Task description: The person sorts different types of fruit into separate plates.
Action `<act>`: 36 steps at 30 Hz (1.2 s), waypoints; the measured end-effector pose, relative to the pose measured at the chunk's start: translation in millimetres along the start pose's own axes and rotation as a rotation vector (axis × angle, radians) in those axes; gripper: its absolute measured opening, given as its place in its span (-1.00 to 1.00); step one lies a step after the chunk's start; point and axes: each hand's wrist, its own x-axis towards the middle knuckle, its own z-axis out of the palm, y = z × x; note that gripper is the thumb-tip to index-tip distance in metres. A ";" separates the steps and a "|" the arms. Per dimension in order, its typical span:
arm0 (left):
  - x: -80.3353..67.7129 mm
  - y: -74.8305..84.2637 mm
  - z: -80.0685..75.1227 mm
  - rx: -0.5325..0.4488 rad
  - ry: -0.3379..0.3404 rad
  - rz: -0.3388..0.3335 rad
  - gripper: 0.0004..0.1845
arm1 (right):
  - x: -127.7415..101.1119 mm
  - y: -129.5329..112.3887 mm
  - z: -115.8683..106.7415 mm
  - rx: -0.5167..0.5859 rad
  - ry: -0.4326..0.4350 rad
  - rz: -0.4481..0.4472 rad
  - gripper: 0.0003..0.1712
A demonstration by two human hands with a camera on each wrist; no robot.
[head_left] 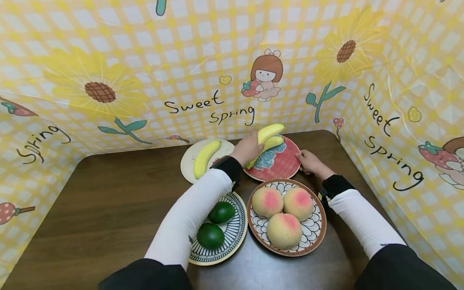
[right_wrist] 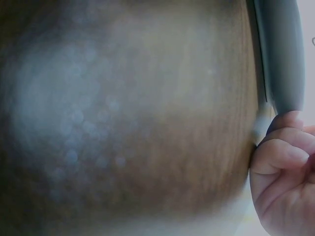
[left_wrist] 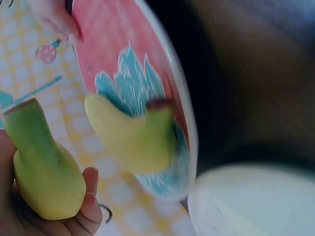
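Note:
My left hand [head_left: 248, 148] grips a yellow banana [head_left: 272, 131] above the red plate [head_left: 280, 165]. In the left wrist view, fingers curl round that banana [left_wrist: 47, 172], its green stem end uppermost. A second banana [head_left: 274, 141] lies on the plate, over its blue flower pattern, partly hidden by the hand in the head view. At the plate's right rim, my right hand [head_left: 312, 163] pinches the edge, thumb on top. Curled fingers of the right hand [right_wrist: 283, 169] show at the plate's outer side [right_wrist: 283, 54] in the right wrist view.
Left of the red plate, a cream plate [head_left: 187, 161] carries one banana [head_left: 206, 159]. Nearer stand a brown-rimmed plate [head_left: 319, 229] with three peaches [head_left: 284, 230] and a patterned plate [head_left: 237, 229] with dark green oval fruits [head_left: 211, 236], partly behind the left sleeve. Checked cloth [head_left: 145, 72] walls the table.

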 end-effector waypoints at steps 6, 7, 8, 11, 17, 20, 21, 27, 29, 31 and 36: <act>3.4 12.3 20.6 0.111 0.013 0.047 -0.35 | 0.3 0.1 -0.8 0.009 0.003 0.003 -0.65; 3.6 13.8 23.2 0.116 0.016 0.045 -0.34 | 0.4 0.1 -0.7 0.010 0.004 0.003 -0.65; 4.0 14.8 26.3 0.129 0.015 0.038 -0.33 | 0.6 0.1 -0.6 0.009 0.005 0.002 -0.65; 5.0 17.2 33.8 0.163 0.011 0.010 -0.33 | 1.9 -0.1 -0.2 0.016 0.006 -0.008 -0.64; 7.2 17.3 46.0 0.187 -0.009 -0.030 -0.38 | 4.5 -0.9 0.1 0.029 0.001 -0.019 -0.65; 8.2 16.3 51.1 0.209 0.006 -0.020 -0.39 | 4.0 -1.8 -0.3 0.024 0.003 -0.014 -0.66; 8.3 16.2 52.3 0.214 0.017 -0.016 -0.40 | 3.7 -1.9 -0.6 0.022 0.003 -0.013 -0.66; 7.0 17.7 56.3 0.253 0.055 -0.010 -0.44 | 3.3 -1.0 -1.9 0.021 0.003 -0.005 -0.66; 6.9 18.3 57.7 0.273 0.045 -0.014 -0.45 | 3.0 -1.0 -1.8 0.021 0.004 -0.003 -0.66; 6.9 19.0 59.4 0.300 0.030 -0.016 -0.46 | 2.6 -0.8 -1.4 0.021 0.007 0.002 -0.66; 7.0 19.3 64.9 0.363 0.018 -0.012 -0.49 | 1.8 1.2 -1.0 0.018 0.004 0.001 -0.65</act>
